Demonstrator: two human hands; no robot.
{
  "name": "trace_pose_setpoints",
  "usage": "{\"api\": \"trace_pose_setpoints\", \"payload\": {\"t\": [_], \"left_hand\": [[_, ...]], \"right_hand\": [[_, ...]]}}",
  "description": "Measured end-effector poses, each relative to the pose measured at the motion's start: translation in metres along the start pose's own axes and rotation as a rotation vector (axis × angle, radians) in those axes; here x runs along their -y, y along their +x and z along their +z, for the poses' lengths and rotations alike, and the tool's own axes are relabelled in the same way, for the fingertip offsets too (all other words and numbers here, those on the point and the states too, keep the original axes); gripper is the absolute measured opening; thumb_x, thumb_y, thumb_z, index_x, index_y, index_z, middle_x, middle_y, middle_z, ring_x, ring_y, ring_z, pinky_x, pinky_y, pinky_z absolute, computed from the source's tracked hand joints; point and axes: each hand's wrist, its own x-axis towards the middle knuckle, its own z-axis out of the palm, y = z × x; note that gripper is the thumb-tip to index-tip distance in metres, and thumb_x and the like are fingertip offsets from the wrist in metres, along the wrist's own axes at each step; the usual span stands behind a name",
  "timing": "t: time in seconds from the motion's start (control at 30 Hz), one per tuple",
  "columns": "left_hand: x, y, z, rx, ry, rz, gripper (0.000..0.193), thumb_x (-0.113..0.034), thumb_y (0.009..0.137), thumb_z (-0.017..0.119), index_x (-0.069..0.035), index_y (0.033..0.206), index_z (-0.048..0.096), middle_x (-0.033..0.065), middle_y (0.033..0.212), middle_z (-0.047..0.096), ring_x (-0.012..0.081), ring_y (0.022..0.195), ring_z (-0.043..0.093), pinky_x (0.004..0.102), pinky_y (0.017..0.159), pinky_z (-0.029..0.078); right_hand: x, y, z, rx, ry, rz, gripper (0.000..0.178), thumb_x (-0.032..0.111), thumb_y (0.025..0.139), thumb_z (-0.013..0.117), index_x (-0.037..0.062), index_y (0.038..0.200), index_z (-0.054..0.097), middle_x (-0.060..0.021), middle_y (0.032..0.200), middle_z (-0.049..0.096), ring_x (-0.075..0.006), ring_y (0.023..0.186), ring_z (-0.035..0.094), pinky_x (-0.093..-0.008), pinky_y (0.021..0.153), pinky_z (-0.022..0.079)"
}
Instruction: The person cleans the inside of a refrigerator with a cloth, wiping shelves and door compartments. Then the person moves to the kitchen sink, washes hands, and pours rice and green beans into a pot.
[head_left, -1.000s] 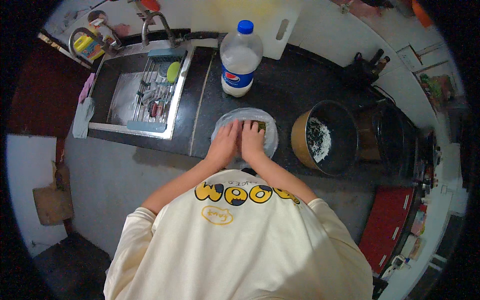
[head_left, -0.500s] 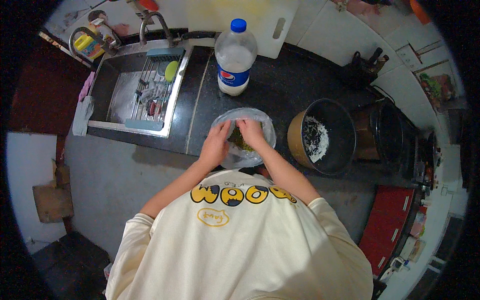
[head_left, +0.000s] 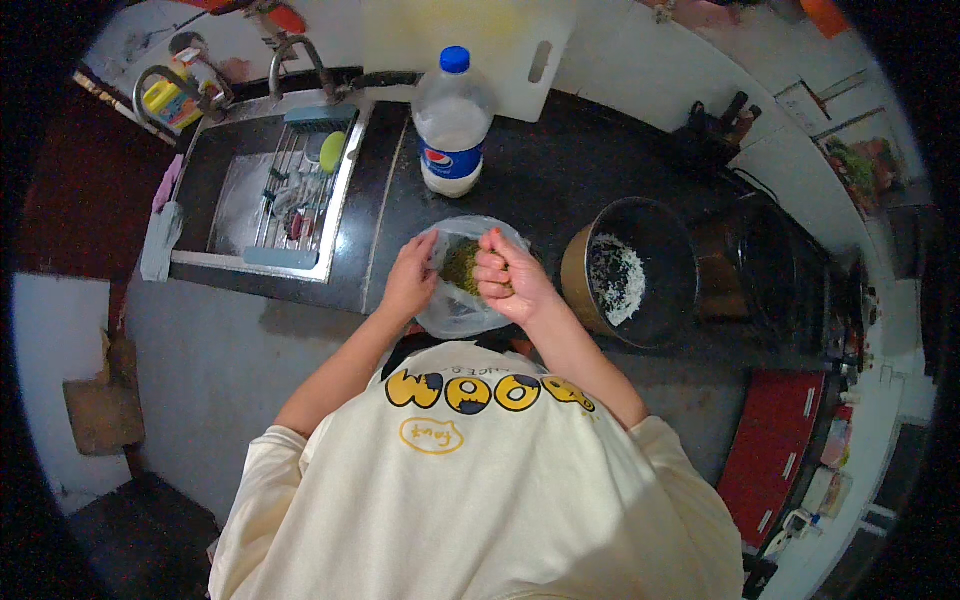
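A clear plastic bag [head_left: 462,318] sits open on the dark counter, with small greenish grains [head_left: 459,268] inside. My left hand [head_left: 408,277] grips the bag's left rim, fingers along its edge and thumb toward the opening. Over the right part of the bag, my right hand [head_left: 512,280] is curled into a fist with the fingers toward the grains. What lies inside that fist is hidden. To the right stands a deep pot [head_left: 577,283] with a tan outside and dark inside, white powder or grains [head_left: 618,280] scattered over its bottom.
Behind the bag stands a large plastic bottle [head_left: 453,115] with a blue cap, partly filled with something white. A steel sink [head_left: 330,240] with a drying rack [head_left: 282,257] lies at the left. A white cutting board [head_left: 500,60] leans at the back. Beyond the pot is a dark cooker [head_left: 760,260].
My right hand has risen from inside the bag and closed into a fist. My left hand has shifted left along the bag's rim, uncovering more grains. The whole view has shifted slightly.
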Motion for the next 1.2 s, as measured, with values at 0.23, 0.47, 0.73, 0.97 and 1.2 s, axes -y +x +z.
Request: {"api": "trace_pose_setpoints", "payload": {"t": [0.23,0.47,0.73,0.97,1.2], "left_hand": [[-0.027,-0.009,-0.019,-0.036,0.253,0.073,0.058,-0.008,0.079,0.068,-0.006,0.133,0.05,0.0184,0.134,0.046,0.0356,0.119,0.049,0.0413,0.101,0.042],[-0.069,-0.002,-0.032,-0.361,0.382,0.138,0.04,-0.013,0.083,0.068,-0.005,0.121,0.059,0.0178,0.135,0.046,0.0352,0.119,0.048,0.042,0.1,0.04],[-0.146,0.008,0.005,-0.384,0.293,0.133,0.037,-0.012,0.088,0.065,-0.01,0.124,0.057,0.0128,0.139,0.043,0.0283,0.124,0.046,0.0363,0.09,0.047],[-0.192,0.003,0.065,-0.302,0.275,0.168,0.036,-0.009,0.084,0.066,-0.008,0.12,0.059,0.0156,0.137,0.044,0.032,0.121,0.049,0.0391,0.093,0.047],[-0.234,0.026,0.109,-0.132,0.145,0.236,0.044,-0.017,0.083,0.07,-0.013,0.126,0.059,0.0162,0.141,0.04,0.0343,0.125,0.044,0.0418,0.099,0.042]], "right_hand": [[0.103,-0.096,0.002,-0.033,0.037,-0.45,0.021,0.032,0.099,0.053,0.0138,0.09,0.057,0.0057,0.065,0.042,-0.0049,0.054,0.038,-0.0189,0.042,0.027],[0.141,-0.141,-0.051,-0.228,0.082,-0.404,0.031,0.034,0.098,0.042,0.007,0.1,0.057,-0.0114,0.093,0.061,-0.0267,0.087,0.058,-0.0391,0.079,0.049],[0.158,-0.158,-0.078,-0.052,0.1,-0.246,0.067,0.06,0.094,0.04,0.0081,0.136,0.045,-0.0204,0.143,0.04,-0.0428,0.131,0.037,-0.0676,0.108,0.023],[0.159,-0.175,-0.087,0.112,0.102,-0.145,0.079,0.069,0.089,0.039,0.0129,0.145,0.035,-0.0188,0.157,0.016,-0.0435,0.143,0.017,-0.0725,0.107,0.014],[0.165,-0.18,-0.078,0.248,0.096,-0.059,0.085,0.076,0.086,0.035,0.0152,0.146,0.035,-0.0161,0.155,0.026,-0.0418,0.138,0.029,-0.0744,0.103,0.019]]}}
